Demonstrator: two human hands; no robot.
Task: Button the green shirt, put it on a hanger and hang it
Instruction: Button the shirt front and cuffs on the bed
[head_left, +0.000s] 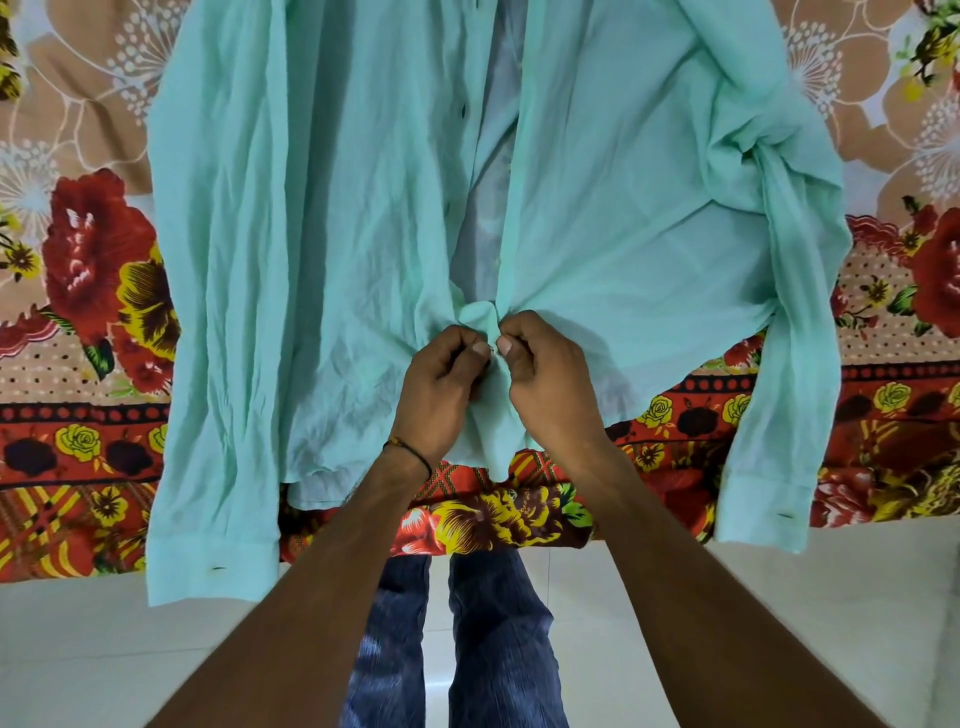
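The green shirt (322, 218) lies spread flat on a bed, front up, hem toward me, both sleeves hanging over the bed's edge. Its front stands open above my hands, showing the paler inside, and dark buttons run down the left placket. My left hand (441, 387) pinches the left front edge near the hem. My right hand (545, 379) pinches the right front edge against it. The two thumbs meet over bunched cloth, and the button between them is hidden. No hanger is in view.
A floral bedsheet (83, 322) in red, yellow and tan covers the bed. Its edge runs across the lower part of the view, with pale floor tiles (104, 649) below. My legs in blue jeans (493, 623) stand against the bed.
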